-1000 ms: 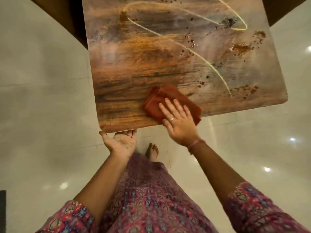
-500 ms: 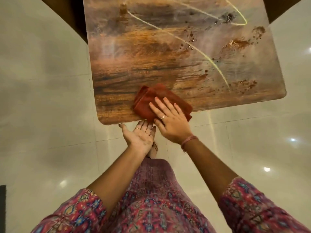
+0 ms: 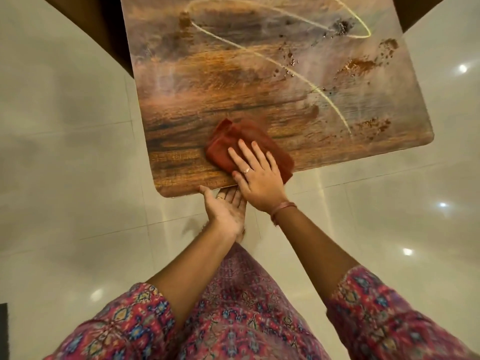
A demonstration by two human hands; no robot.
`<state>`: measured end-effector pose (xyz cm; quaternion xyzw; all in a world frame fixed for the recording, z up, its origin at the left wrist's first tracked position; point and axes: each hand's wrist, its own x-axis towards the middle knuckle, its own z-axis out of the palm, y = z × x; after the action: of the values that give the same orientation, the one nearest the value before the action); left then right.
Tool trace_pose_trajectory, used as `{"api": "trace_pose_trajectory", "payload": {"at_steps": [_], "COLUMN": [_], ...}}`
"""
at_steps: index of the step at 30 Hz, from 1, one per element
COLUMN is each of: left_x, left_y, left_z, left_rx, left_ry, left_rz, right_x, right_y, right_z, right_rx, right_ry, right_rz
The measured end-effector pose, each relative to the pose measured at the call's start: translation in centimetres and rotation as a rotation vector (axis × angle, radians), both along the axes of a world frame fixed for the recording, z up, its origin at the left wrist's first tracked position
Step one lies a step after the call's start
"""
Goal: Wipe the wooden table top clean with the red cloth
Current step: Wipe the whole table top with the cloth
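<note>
A crumpled red cloth lies at the near edge of a wooden table top. The glossy brown wood carries a looping pale yellow streak and scattered brown specks and smears toward its far right.

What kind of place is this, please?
Probably a room in a home: a soiled wooden table stands on a glossy tiled floor, and a bare right hand presses a red cloth.

Both hands flat, left palm up
</note>
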<state>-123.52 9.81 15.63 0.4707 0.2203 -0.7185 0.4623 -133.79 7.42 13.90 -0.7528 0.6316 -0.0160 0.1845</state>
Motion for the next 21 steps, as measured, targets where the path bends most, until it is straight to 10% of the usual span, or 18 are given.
{"api": "trace_pose_trajectory", "payload": {"at_steps": [10, 16, 21], "left_x": [0.4, -0.7, -2.4], "left_y": [-0.3, -0.5, -0.2], "left_z": [-0.1, -0.1, 0.3], "left_rx": [0.027, 0.036, 0.002], "left_ry": [-0.046, -0.047, -0.054], "left_rz": [-0.022, -0.090, -0.176], "right_x": [-6.5, 0.0, -3.6], "right_y": [-12.1, -3.3, 0.8], "right_z": [0.6, 0.6, 0.7], "right_rx": [0.059, 0.043, 0.006], "right_ry": [0.099, 0.032, 0.039], "right_rz": [-0.609, -0.033, -0.049]}}
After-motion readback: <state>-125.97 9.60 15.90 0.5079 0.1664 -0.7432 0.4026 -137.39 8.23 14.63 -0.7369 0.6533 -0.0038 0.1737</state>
